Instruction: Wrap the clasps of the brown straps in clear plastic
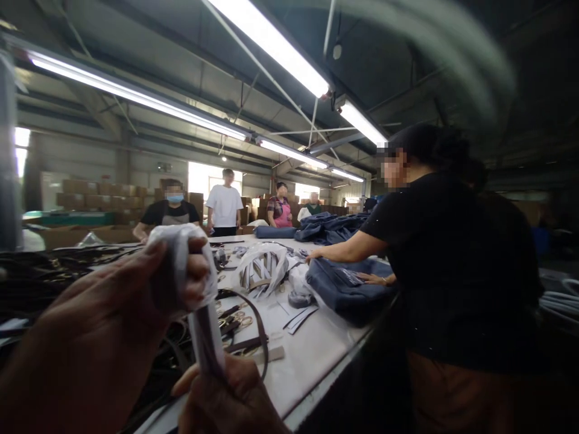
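The left hand (pixel 104 325) fills the near left of the view, raised above the table (pixel 312 355) with thumb and fingers closed around the top of a wrapped strap (pixel 205 337), a dark band in a pale, crumpled sleeve that bunches up over the fingertips. The right hand (pixel 230 398) sits low at the bottom centre, closed on the strap's lower end, its thumb showing just to the left. The strap hangs between the two hands. Its long axis runs nearly upright, leaning a little to the right toward the bottom, and both hands touch it, the left above and the right below. Under and behind the hands lies a heap of dark loose straps (pixel 49 271), and a thin brown strap (pixel 259 325) loops across the white tabletop just to the right. Farther along the table rests a bundle of pale wrappers (pixel 262 265), then a blue bag (pixel 348 292) under the forearms of a co-worker (pixel 452 253) in black, who stands close on the right. The table edge (pixel 344 361) slants off to the right, near the right hand. Bare tabletop lies between the brown strap and that edge, while the left side is crowded.
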The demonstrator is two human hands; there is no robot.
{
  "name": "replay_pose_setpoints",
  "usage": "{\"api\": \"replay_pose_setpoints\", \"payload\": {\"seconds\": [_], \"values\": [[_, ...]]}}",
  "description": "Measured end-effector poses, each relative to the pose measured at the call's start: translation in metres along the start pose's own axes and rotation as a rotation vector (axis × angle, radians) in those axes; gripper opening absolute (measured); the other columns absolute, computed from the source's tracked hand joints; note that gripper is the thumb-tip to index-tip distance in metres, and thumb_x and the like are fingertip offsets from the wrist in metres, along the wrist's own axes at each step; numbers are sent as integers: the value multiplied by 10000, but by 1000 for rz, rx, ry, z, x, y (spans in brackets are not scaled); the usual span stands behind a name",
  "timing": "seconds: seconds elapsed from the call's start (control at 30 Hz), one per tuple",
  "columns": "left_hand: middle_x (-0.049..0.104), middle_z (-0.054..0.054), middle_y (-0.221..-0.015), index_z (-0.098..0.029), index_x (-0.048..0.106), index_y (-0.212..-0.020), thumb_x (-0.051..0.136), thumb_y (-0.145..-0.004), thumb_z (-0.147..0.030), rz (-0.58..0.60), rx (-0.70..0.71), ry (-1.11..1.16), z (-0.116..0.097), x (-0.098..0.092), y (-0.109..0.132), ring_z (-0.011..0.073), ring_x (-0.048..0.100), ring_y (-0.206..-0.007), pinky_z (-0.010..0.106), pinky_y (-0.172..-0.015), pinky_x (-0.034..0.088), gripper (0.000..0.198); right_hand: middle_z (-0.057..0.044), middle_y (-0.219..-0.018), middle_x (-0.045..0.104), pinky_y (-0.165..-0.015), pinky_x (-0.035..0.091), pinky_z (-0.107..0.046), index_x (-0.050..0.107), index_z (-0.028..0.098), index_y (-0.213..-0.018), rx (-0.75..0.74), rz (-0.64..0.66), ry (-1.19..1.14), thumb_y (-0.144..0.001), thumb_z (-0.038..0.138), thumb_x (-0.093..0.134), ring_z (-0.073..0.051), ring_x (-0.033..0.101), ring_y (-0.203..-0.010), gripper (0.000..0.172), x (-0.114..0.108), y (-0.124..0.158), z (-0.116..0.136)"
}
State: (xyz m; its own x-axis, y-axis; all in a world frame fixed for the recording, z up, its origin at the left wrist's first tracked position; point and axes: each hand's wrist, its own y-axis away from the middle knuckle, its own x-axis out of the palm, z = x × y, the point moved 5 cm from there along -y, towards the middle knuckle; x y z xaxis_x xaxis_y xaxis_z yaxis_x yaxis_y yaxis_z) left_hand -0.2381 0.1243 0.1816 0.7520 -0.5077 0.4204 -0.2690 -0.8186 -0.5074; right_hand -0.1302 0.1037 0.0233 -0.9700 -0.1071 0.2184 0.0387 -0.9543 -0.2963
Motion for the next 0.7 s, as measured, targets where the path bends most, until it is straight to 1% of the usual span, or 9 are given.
{"api": "replay_pose_setpoints", "payload": {"seconds": [0.1, 0.17, 0.27, 0.33, 0.43, 0.53, 0.57, 0.63, 0.7], "values": [[760, 36, -938, -130, 661, -1110, 670, -956, -362, 40, 87, -274, 6, -11, -14, 161, 706, -805, 236, -747, 581, 278, -24, -616, 660, -401, 378, -189, 647, 133, -1019, 130, 161, -205, -785, 660, 767, -102, 531, -401, 589, 12, -5, -11], [731, 19, -886, -154, 628, -1036, 612, -986, -372, 132, 190, -605, 22, -20, -23, 161, 682, -779, 253, -734, 536, 224, -16, -601, 665, -372, 374, -172, 632, 136, -1033, 182, 179, -235, -834, 625, 745, -85, 493, -359, 540, 7, -5, -9], [623, -17, -752, -196, 529, -917, 502, -1026, -273, 353, 418, -1154, 57, -36, -24, 149, 574, -645, 260, -611, 397, 136, 9, -559, 629, -330, 345, -144, 634, 115, -1033, 267, 195, -215, -914, 607, 676, -45, 391, -305, 508, -11, -4, -2], [589, -22, -745, -216, 481, -919, 435, -1041, -204, 574, 575, -1363, 83, -47, -13, 153, 534, -609, 275, -584, 345, 131, 23, -549, 618, -313, 343, -135, 622, 124, -1043, 342, 249, -206, -955, 583, 639, -33, 342, -288, 468, -24, 0, 3], [656, 26, -912, -215, 472, -1088, 442, -1071, -297, 793, 707, -1394, 107, -63, 13, 191, 626, -755, 288, -684, 437, 89, 13, -581, 659, -289, 365, -146, 583, 159, -1033, 433, 346, -159, -972, 535, 637, -37, 316, -271, 385, -41, 8, 7], [681, 51, -1004, -211, 447, -1192, 568, -1022, -463, 864, 694, -1347, 118, -68, 34, 214, 662, -862, 297, -774, 476, 327, -28, -649, 707, -282, 377, -156, 584, 151, -999, 525, 398, -57, -931, 570, 671, -39, 345, -273, 434, -54, 13, 11], [679, 35, -961, -213, 461, -1153, 591, -1012, -416, 893, 669, -1349, 122, -67, 38, 205, 653, -818, 291, -739, 465, 279, -29, -667, 711, -288, 368, -149, 595, 144, -1022, 563, 417, -15, -924, 579, 675, -37, 360, -280, 453, -57, 15, 14], [655, -2, -841, -219, 493, -1031, 541, -985, -196, 954, 601, -1391, 131, -64, 42, 179, 602, -685, 285, -642, 406, 71, -12, -693, 704, -326, 360, -135, 614, 141, -1123, 616, 478, 107, -924, 552, 686, -37, 412, -319, 463, -63, 16, 22], [635, -16, -756, -226, 516, -912, 454, -887, -35, 983, 502, -1469, 141, -62, 41, 173, 565, -607, 290, -582, 346, 202, 17, -711, 676, -383, 372, -137, 614, 157, -1210, 609, 554, 303, -912, 489, 723, -48, 471, -387, 459, -69, 14, 34]]}}
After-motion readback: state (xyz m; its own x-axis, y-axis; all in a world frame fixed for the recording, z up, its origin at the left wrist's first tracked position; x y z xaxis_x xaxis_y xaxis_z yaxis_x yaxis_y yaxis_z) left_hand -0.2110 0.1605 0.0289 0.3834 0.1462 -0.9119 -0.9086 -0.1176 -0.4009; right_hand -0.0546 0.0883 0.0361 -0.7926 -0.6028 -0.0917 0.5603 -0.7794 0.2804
